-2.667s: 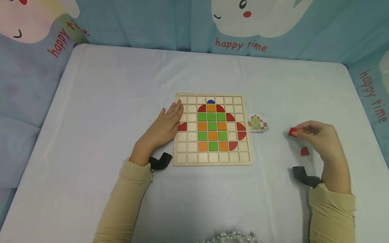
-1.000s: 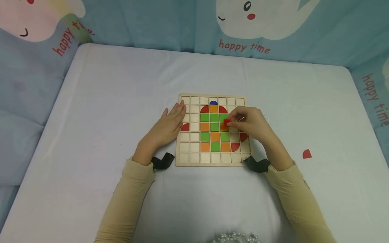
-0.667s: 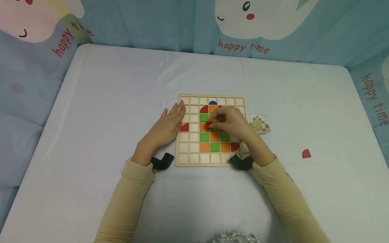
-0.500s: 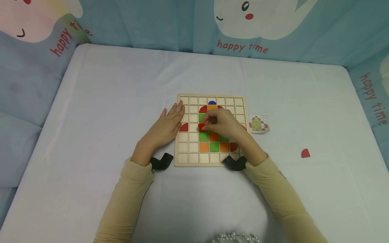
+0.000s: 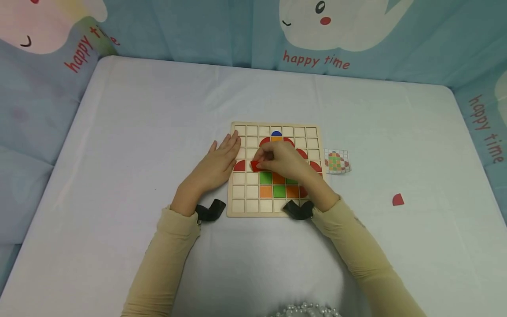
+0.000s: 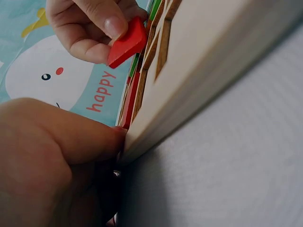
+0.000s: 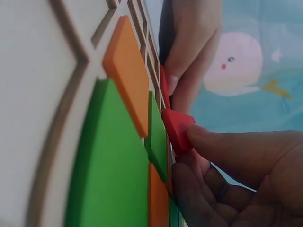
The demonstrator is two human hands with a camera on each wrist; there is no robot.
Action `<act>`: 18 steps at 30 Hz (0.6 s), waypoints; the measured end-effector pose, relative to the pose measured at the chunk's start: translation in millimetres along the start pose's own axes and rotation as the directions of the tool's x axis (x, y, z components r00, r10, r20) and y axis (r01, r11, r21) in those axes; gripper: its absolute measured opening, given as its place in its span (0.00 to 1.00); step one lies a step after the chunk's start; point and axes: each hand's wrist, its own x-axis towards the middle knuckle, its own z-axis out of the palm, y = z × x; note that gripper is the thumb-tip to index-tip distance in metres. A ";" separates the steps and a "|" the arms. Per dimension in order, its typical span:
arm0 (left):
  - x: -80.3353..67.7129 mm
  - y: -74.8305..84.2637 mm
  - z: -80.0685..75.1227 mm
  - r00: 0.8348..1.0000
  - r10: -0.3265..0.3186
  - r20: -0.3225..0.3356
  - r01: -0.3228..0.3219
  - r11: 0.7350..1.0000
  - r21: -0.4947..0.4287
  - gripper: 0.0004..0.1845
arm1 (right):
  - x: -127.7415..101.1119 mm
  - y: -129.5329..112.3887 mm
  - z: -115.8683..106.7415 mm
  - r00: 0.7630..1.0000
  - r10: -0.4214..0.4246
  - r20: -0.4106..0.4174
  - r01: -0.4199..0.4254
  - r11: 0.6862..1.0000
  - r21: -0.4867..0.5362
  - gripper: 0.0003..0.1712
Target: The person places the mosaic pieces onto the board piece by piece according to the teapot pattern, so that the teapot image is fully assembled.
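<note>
A wooden grid board [image 5: 251, 206] lies on the white table, with green, orange, red and blue pieces set in its cells. My left hand [image 5: 214, 165] rests along the board's left edge, fingers extended, thumb beside a red quarter-round piece [image 5: 239, 166]. Between thumb and fingers my right hand [image 5: 283, 160] pinches a red piece [image 7: 177, 127], held tilted over the left part of the grid, just right of that quarter-round. In the left wrist view this same red piece [image 6: 129, 43] shows a flat face and a thick edge. My right hand covers several middle cells.
A small pattern card [image 5: 337, 161] lies against the board's right side. Farther right, a loose red quarter-round piece [image 5: 398, 200] lies on the table. A string of white beads [image 5: 305, 310] shows at the near edge. Blue printed cloth [image 5: 178, 31] hangs around the table.
My right hand has carried the pinched red piece leftward from the table's right side, across the board to its left part. The left hand has kept its place on the board's edge.
</note>
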 end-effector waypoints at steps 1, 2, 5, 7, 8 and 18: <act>0.0 -0.1 -0.1 1.000 0.000 0.000 0.000 1.000 0.000 0.29 | 0.9 -0.5 0.5 1.000 -0.001 -0.001 0.001 1.000 -0.004 0.02; -0.1 -0.2 -0.1 1.000 -0.001 0.000 0.001 1.000 -0.001 0.29 | 1.8 -0.9 1.1 1.000 -0.003 -0.002 0.003 1.000 -0.006 0.02; -0.1 -0.4 0.1 1.000 0.001 0.000 -0.001 1.000 -0.004 0.30 | 4.0 -2.9 2.4 1.000 -0.014 -0.008 0.014 1.000 -0.013 0.02; 0.1 -0.7 0.3 1.000 0.002 -0.001 -0.002 1.000 -0.005 0.30 | 4.9 -4.1 3.0 1.000 -0.020 -0.010 0.020 1.000 -0.010 0.02; 0.1 -0.8 0.4 1.000 0.002 -0.002 -0.002 1.000 -0.005 0.29 | 5.2 -4.6 3.2 1.000 -0.022 -0.010 0.022 1.000 -0.009 0.02; -0.2 -0.6 0.1 1.000 0.002 0.000 -0.002 1.000 -0.001 0.29 | 5.7 -5.4 4.7 1.000 -0.007 0.000 0.007 1.000 -0.011 0.02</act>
